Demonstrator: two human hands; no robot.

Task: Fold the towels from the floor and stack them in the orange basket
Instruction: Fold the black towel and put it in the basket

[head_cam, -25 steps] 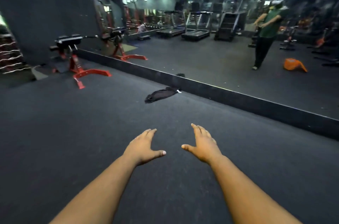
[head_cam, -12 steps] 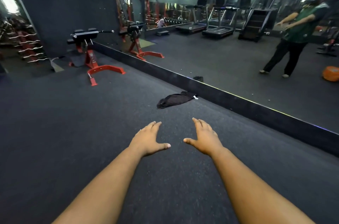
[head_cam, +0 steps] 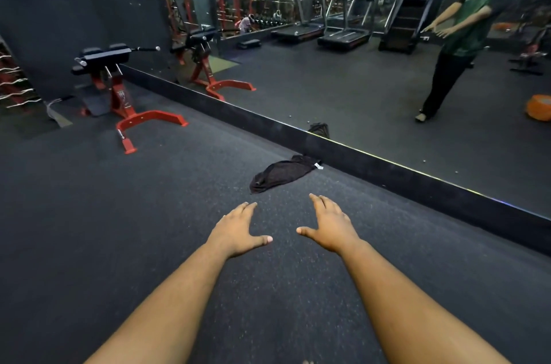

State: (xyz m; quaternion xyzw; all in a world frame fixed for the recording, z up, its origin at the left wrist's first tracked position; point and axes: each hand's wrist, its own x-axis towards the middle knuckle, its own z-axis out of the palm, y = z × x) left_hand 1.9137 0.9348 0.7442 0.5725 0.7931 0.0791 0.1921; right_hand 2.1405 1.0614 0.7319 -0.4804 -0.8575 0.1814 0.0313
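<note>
**One towel on the floor, both hands empty**

From the head view we count one dark towel point(head_cam: 283, 172), crumpled on the floor point(head_cam: 119, 229) against the mirror point(head_cam: 372, 95) base. Our left hand point(head_cam: 235, 229) and right hand point(head_cam: 331, 226) hover with fingers straight, holding nothing. The towel lies at twelve o'clock, near but apart. One orange basket point(head_cam: 539, 107) shows in the mirror at two o'clock.
</note>
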